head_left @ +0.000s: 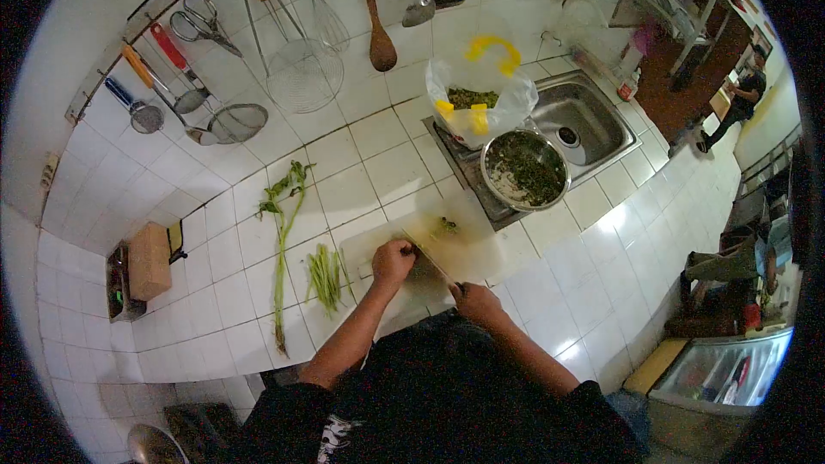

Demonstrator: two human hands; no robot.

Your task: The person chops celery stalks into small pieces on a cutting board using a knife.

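My right hand (pixel 479 303) is closed round the handle of a knife (pixel 436 267), whose thin blade slants up and left across the pale cutting board (pixel 361 245). Beside the blade, my left hand (pixel 394 261) is closed with its fingertips bent down on the board; what it pinches is too small and dark to name. A few chopped green pieces (pixel 448 225) lie on the board past the knife. To the left of the board is a bunch of cut green stems (pixel 325 280). Farther left lies a long leafy green stalk (pixel 282 266).
A metal bowl (pixel 559 174) of chopped greens and a plastic bag (pixel 513 103) holding greens stand near the steel sink (pixel 620 127). Strainers, scissors (pixel 203 27) and a wooden spoon (pixel 382 50) hang on the tiled wall. A person (pixel 744 96) stands far right.
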